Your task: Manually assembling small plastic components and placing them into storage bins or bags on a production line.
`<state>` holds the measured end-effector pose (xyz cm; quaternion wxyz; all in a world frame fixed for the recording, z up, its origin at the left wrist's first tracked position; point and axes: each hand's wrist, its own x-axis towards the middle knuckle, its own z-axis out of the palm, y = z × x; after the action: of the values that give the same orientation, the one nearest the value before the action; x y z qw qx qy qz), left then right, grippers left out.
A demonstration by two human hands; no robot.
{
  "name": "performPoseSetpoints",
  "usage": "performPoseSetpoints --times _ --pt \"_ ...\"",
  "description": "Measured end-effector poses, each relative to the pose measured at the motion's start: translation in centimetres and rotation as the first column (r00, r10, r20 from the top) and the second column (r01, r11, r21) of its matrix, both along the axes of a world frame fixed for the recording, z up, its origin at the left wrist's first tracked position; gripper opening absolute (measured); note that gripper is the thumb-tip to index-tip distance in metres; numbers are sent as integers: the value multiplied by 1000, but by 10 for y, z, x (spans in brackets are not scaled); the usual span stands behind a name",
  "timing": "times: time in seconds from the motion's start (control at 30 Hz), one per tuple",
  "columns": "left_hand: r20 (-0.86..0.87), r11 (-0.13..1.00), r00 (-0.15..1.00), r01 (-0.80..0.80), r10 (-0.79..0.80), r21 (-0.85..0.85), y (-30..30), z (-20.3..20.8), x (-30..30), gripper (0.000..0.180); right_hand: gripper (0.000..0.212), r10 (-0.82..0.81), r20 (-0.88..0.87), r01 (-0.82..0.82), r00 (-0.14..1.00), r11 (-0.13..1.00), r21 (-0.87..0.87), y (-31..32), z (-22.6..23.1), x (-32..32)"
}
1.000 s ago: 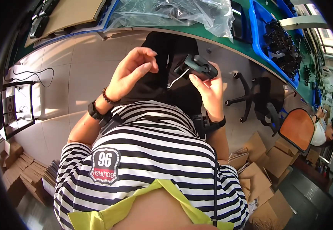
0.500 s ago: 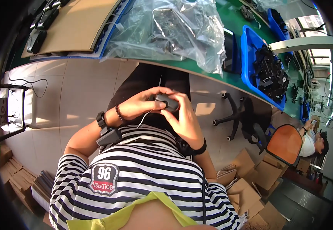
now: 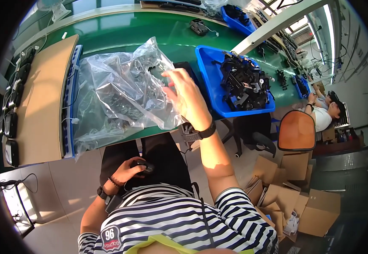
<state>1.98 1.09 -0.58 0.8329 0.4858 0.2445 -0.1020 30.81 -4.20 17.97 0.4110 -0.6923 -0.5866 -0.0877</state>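
Observation:
Low over my lap, my left hand (image 3: 129, 171) is closed around a small rounded black device (image 3: 147, 166); a thin pale wire trails from under the hand. My right hand (image 3: 188, 99) reaches over the bench at the right edge of a crumpled clear plastic bag (image 3: 116, 91). Its thumb and fingers are apart, and nothing shows between them. Whether the fingertips touch the film I cannot tell. Dark contents show dimly through the bag.
Right of the bag, a blue bin (image 3: 209, 84) holds many small black parts. Cardboard (image 3: 48, 101) lies at left, beside a row of black devices (image 3: 11, 125). Behind is a black part with a wire (image 3: 199, 27). Boxes (image 3: 319, 211) and an orange chair (image 3: 296, 130) stand at right.
My right hand has let go of the black device and moved up and forward to the plastic bag. My left hand keeps the device over my lap. The view has shifted toward the bench.

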Motion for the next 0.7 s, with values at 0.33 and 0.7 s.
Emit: performPoseSetpoints --times 0.33,0.7 --pt "-8 991 1000 -5 4 -132 12 -7 0 37 21 96 56 -72 994 940 -334 26 -4 -11" --pt "26 997 999 39 -37 -62 3 -11 8 53 15 150 87 -109 985 928 -356 23 11 -17"
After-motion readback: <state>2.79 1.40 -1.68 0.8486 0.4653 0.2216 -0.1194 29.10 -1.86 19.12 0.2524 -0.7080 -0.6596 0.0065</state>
